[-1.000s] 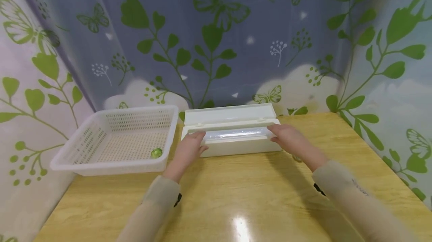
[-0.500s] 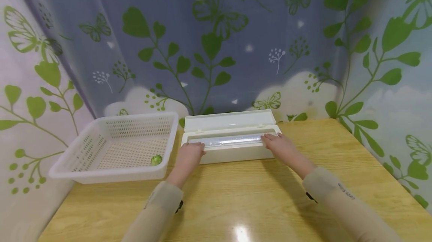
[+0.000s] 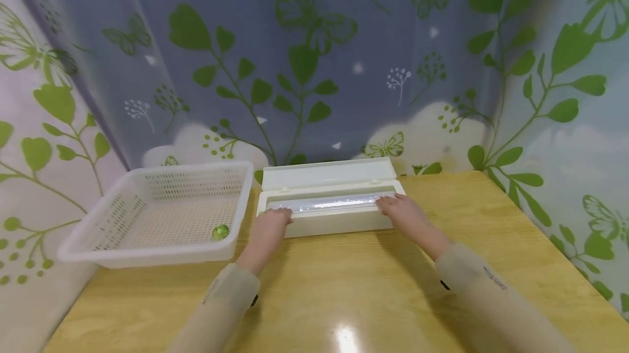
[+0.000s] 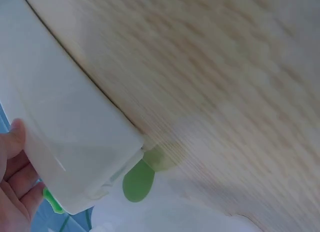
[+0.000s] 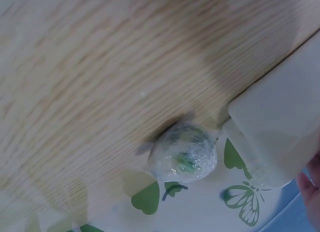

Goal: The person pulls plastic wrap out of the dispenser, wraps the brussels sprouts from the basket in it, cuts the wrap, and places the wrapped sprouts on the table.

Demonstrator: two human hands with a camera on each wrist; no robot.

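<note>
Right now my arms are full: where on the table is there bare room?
Bare wood: between the sleeves, before the white box, and right of the right sleeve. Crowded: the box's left end, beside the basket, and its right end, near the wrapped ball.

Box (image 3: 339, 224) and basket (image 3: 162, 254) are white, the table (image 3: 339, 282) yellow wood-grain, the curtain (image 3: 368, 99) blue with green leaves (image 3: 303, 63).

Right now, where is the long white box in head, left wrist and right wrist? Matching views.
Head: long white box just below centre, lid open.
Left wrist: along the left side, upper left to lower middle, by the left hand.
Right wrist: right side, cut by the edge, by the right hand.
Shared landmark: the wood-grain table.
</note>
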